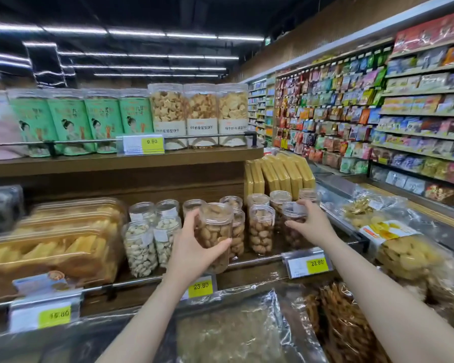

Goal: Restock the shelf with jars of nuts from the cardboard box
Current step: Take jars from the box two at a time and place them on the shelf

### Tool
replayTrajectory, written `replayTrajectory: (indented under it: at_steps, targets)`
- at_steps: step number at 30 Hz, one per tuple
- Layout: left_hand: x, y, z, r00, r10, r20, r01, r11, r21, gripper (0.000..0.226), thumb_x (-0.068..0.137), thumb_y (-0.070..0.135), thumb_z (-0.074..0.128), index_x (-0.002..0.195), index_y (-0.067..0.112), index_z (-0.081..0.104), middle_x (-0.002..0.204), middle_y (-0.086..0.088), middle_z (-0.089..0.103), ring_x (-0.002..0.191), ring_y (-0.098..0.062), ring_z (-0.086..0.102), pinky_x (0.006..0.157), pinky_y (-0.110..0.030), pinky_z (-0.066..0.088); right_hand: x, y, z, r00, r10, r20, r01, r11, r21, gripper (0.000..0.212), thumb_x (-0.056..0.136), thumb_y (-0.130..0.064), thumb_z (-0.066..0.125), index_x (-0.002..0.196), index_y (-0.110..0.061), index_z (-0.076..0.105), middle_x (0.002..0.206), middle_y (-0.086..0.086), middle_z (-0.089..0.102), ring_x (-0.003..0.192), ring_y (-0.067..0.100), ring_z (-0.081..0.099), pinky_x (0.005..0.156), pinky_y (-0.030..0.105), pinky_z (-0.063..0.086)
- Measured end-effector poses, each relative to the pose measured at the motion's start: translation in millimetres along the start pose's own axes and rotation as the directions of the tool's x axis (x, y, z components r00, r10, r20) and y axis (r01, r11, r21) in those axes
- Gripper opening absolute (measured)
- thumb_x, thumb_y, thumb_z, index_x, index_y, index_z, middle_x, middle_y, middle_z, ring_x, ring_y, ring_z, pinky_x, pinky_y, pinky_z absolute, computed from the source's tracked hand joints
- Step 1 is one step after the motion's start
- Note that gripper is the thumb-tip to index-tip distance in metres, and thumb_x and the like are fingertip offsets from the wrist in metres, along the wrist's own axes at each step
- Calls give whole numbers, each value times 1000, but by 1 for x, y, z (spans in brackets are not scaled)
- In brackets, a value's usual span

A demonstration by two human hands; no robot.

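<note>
Left hand (194,247) wrapped around a clear jar of nuts (215,234), held just above the wooden shelf (260,260). Right hand (309,226) clasping a darker jar (294,224) among standing jars. Supermarket aisle, strip lighting.

Both forearms were totally bare, no sleeves in frame; left hand (194,247) and right hand (312,226) had no gloves, rings, or watch; short plain nails.
</note>
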State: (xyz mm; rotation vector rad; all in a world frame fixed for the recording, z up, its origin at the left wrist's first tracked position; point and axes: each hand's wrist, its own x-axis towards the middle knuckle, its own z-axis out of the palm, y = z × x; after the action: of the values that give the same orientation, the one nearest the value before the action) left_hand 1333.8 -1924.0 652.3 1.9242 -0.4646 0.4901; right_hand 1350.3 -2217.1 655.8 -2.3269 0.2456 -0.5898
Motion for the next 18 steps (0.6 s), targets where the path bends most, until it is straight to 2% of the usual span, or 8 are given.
replayTrajectory:
  at_steps: [3,5,7,9,12,14,16,18]
  targets:
    - [-2,1,0,1000,5,2,-5,1000,14,69,64,32,84,119,35,42,102,32,53,96,25,47,76,4,36,-2,9,3,999,39,37,-40,999,35,71,76,-29,74,136,-15,38,137,11,44,125,26,43,100,36,36]
    - [-3,6,-1,1000,4,8,-4,1000,26,70,65,33,83,120,35,40,103,31,52,95,23,48,76,3,36,-5,5,0,996,57,66,-60,997,49,81,77,-31,74,142,-14,30,144,12,35,131,27,37,106,38,32]
    - [-5,12,-1,1000,-19,14,18,999,29,75,65,38,82,126,32,39,109,21,54,99,10,49,84,-9,37,-9,-9,-8,999,25,31,-26,999,43,85,78,-36,72,145,-14,24,151,10,27,137,26,31,110,40,28]
    - [-7,18,-1,999,-33,34,32,999,39,81,65,42,81,132,30,38,116,13,53,108,-3,48,91,-22,39,-20,-36,-17,998,-69,-3,69,994,81,78,81,-39,68,144,-17,28,149,6,31,134,23,34,110,41,30]
    - [-13,33,4,998,4,68,-6,1000,29,75,65,41,82,126,32,39,108,21,55,102,3,51,88,-12,40,-47,-85,-29,964,-176,201,98,932,348,59,84,-38,64,136,-27,38,134,2,47,118,17,51,102,43,44]
    - [-20,44,8,994,34,99,-37,999,24,70,65,41,81,119,38,37,101,28,53,96,8,52,82,-8,40,-66,-109,-30,890,-247,384,87,918,388,54,86,-34,62,134,-29,40,129,-2,49,111,14,56,93,35,51]
    - [-26,50,15,990,45,133,-48,999,13,71,62,49,78,120,37,39,103,21,60,98,1,58,85,-22,49,-78,-120,-27,838,-300,455,163,935,316,58,82,-35,68,133,-31,41,128,-8,48,112,10,53,90,26,49]
    - [-31,52,20,985,55,166,-56,998,6,78,60,55,73,125,34,38,101,14,64,93,-4,61,81,-32,54,-83,-122,-26,837,-313,448,208,940,270,64,76,-36,74,132,-32,43,130,-10,44,117,8,48,94,23,44]
